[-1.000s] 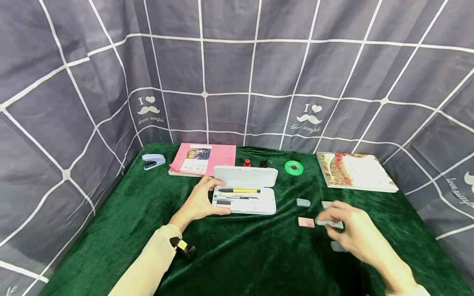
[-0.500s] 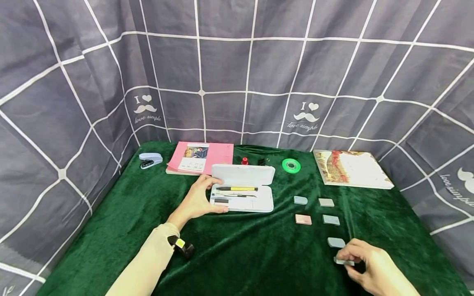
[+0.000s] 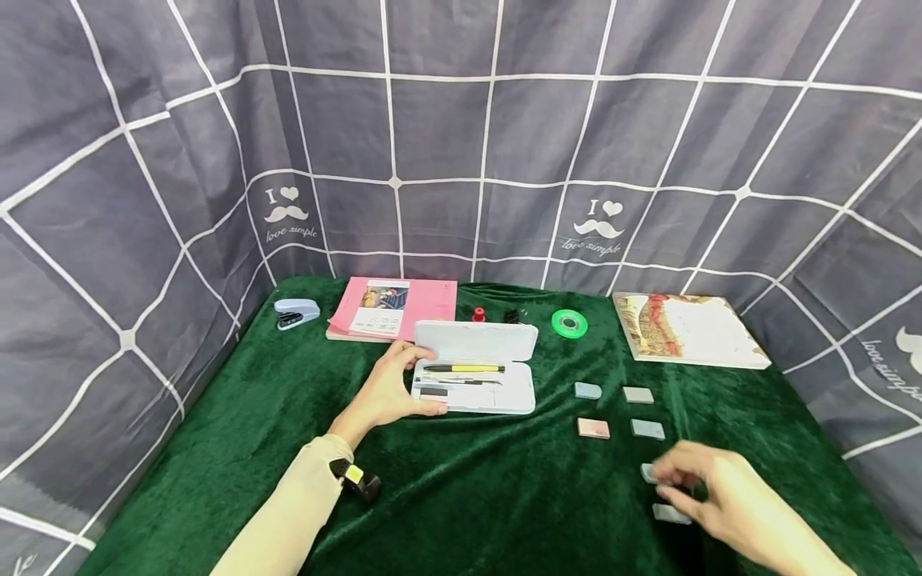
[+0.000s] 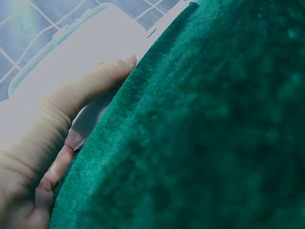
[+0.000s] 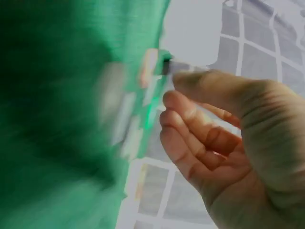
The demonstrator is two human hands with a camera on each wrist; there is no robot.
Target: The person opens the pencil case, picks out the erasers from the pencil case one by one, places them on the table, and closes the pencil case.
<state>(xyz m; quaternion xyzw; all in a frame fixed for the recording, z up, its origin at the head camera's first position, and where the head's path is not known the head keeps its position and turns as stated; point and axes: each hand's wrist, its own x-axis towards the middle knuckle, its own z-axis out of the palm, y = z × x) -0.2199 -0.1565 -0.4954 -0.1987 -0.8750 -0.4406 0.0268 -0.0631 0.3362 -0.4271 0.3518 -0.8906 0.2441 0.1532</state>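
Observation:
A white pencil case (image 3: 513, 398) lies with its lid raised at mid table. It contains a yellow-and-black pen (image 3: 468, 369), slim tools and a dark-banded block. My left hand (image 3: 385, 392) grips the case's left end, thumb along the front edge. In the left wrist view that thumb (image 4: 95, 86) presses the white case. My right hand (image 3: 720, 488) hovers with bent fingers and nothing between them. It partly covers a blue-grey eraser-like block (image 3: 647, 474); a pale block (image 3: 671, 514) lies just below. Further blocks are pink (image 3: 594, 429), blue (image 3: 587, 390), grey-white (image 3: 638, 395) and grey-blue (image 3: 648, 430).
Behind the case are a pink booklet (image 3: 432, 308), a red-capped item (image 3: 479, 314) and a green tape roll (image 3: 558, 323). A blue stapler (image 3: 306, 308) sits back left, a patterned book (image 3: 706, 332) back right. Green velvet cloth (image 3: 461, 496) covers the table; a grey curtain hangs behind.
My right hand moved toward me, set a pale block down nearest the front edge, let go, and rose slightly away over the neighbouring block. My left hand stayed on the case.

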